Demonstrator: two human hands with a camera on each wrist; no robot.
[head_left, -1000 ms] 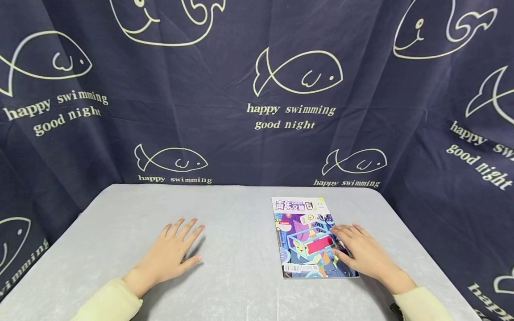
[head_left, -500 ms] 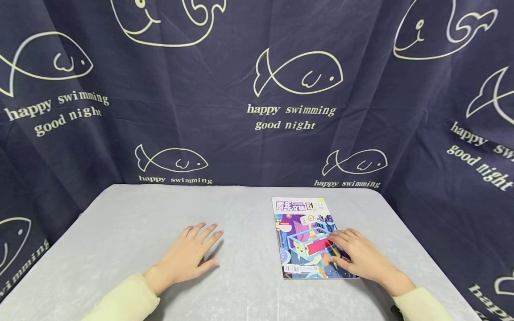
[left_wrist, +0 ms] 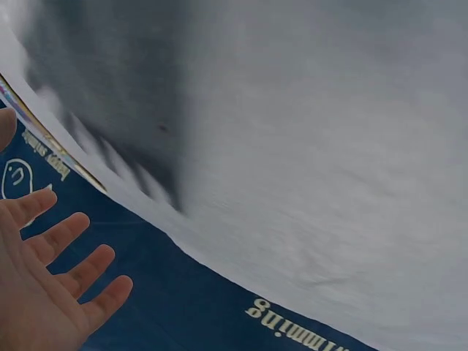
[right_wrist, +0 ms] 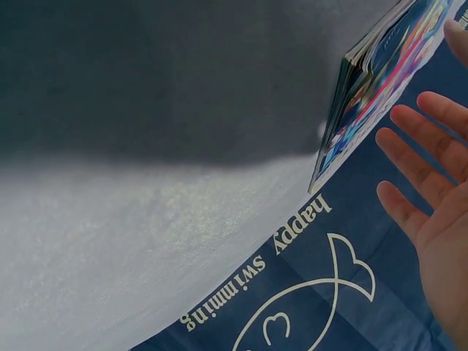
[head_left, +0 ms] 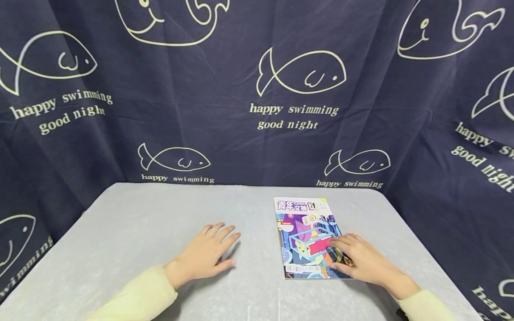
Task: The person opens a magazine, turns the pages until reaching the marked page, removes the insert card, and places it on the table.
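A magazine (head_left: 307, 240) with a colourful illustrated cover lies flat on the grey cloth of the table, right of centre. Over its right edge hovers my right hand (head_left: 363, 261), fingers spread and loosely bent; in the right wrist view a gap shows between the hand (right_wrist: 439, 175) and the magazine (right_wrist: 380, 80). My left hand (head_left: 205, 254) is held above the cloth to the left of the magazine, apart from it, fingers spread and holding nothing. In the left wrist view the left hand (left_wrist: 51, 270) shows its palm side, and its shadow falls on the cloth.
The table (head_left: 132, 223) has a pale grey cloth with rounded far corners. Dark blue curtains (head_left: 225, 111) printed with white fish and lettering enclose it at the back and on both sides.
My left hand has moved rightward, closer to the magazine. The right hand has shifted slightly down over the magazine's right edge. The magazine stays in place.
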